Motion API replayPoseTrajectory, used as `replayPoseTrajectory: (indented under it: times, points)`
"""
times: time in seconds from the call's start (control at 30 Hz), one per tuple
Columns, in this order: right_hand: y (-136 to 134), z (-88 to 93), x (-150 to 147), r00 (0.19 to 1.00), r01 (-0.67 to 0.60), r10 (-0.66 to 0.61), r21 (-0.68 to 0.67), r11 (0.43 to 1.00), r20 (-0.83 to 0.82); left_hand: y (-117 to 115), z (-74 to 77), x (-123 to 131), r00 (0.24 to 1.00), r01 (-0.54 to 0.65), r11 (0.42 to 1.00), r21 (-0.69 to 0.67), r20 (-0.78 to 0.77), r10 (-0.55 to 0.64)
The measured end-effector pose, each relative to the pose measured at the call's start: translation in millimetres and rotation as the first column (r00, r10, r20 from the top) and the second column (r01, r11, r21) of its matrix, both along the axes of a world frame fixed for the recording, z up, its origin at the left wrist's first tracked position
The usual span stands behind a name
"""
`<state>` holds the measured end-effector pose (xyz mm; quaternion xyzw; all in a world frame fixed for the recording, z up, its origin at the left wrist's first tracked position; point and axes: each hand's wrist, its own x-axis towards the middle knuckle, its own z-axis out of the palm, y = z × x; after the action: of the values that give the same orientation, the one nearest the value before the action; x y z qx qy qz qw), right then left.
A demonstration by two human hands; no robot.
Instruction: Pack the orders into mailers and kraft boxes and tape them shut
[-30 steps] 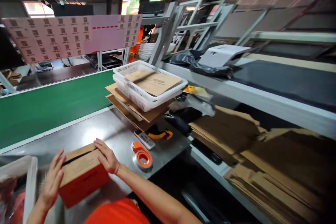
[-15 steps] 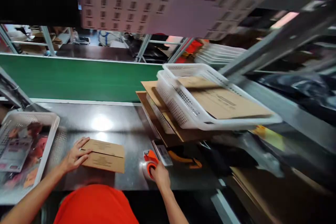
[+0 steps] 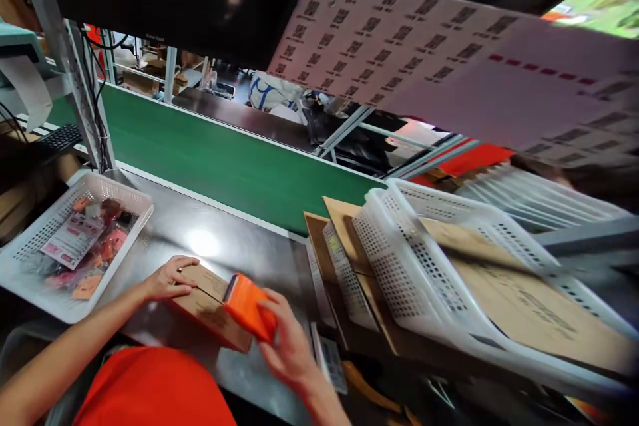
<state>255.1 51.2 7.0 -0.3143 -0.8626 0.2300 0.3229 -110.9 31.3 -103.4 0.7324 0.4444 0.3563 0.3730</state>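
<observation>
A brown cardboard box (image 3: 207, 303) lies on the metal table, its top flaps meeting along a seam. My left hand (image 3: 172, 278) holds the box's left end, fingers over the top. In my right hand (image 3: 287, 333) is an orange tape dispenser (image 3: 249, 306), gripped from the right. Its front end is at the top seam near the box's right side; whether it touches the cardboard I cannot tell. The tape roll is mostly hidden by the dispenser and my fingers.
At left stands a white basket (image 3: 142, 206) of bagged items. White baskets (image 3: 389, 259) with flat cardboard (image 3: 519, 293) are at right, beside upright cardboard sheets (image 3: 344, 239). A green belt (image 3: 214, 156) runs behind the table (image 3: 174, 213). A code sheet (image 3: 379, 40) and black screen (image 3: 200, 0) hang above.
My right hand has lifted the tape dispenser off the table and carried it left to the box. My left hand stays at the box. The view has turned left and tilted.
</observation>
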Motion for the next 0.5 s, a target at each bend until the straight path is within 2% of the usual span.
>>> replayPoseTrajectory:
  times: [0.03, 0.1, 0.23, 0.3, 0.33, 0.37, 0.4, 0.43, 0.47, 0.5]
  points:
    - [2, 0.6, -13, 0.992, -0.104, 0.098, 0.070, 0.992, 0.074, 2, 1.2, 1, 1.000, -0.013, 1.000, -0.004, 0.006, 0.013]
    - [4, -4.3, -29, 0.971, -0.195, 0.168, 0.159, 0.968, 0.169, 3, 5.3, 3, 0.999, -0.037, 0.999, -0.018, 0.010, 0.037]
    - [8, -21.8, -27, 0.969, -0.174, 0.126, 0.224, 0.959, 0.213, -6, 23.4, 13, 0.994, -0.110, 0.993, -0.036, 0.006, 0.110]
    - [9, -27.3, -20, 0.968, -0.176, 0.127, 0.221, 0.959, 0.216, -16, 37.2, 28, 0.961, -0.267, 0.963, -0.046, 0.064, 0.269]
    - [10, -28.7, -17, 0.967, -0.181, 0.134, 0.213, 0.960, 0.219, -22, 44.8, 37, 0.915, -0.370, 0.923, -0.110, 0.128, 0.382]
    - [10, -29.5, -15, 0.964, -0.185, 0.138, 0.203, 0.962, 0.226, -27, 52.4, 48, 0.845, -0.446, 0.862, -0.241, 0.205, 0.494]
    - [9, -29.8, -14, 0.961, -0.187, 0.138, 0.198, 0.962, 0.238, -32, 59.7, 60, 0.757, -0.450, 0.784, -0.428, 0.282, 0.589]
    - [9, -29.6, -13, 0.957, -0.193, 0.140, 0.198, 0.961, 0.255, -36, 66.4, 71, 0.671, -0.366, 0.697, -0.617, 0.345, 0.657]
    - [8, -29.1, -13, 0.951, -0.205, 0.146, 0.203, 0.957, 0.272, -38, 72.1, 82, 0.606, -0.220, 0.616, -0.756, 0.389, 0.694]
    - [8, -28.2, -13, 0.945, -0.217, 0.152, 0.208, 0.954, 0.288, -39, 76.6, 91, 0.560, -0.071, 0.552, -0.831, 0.425, 0.711]
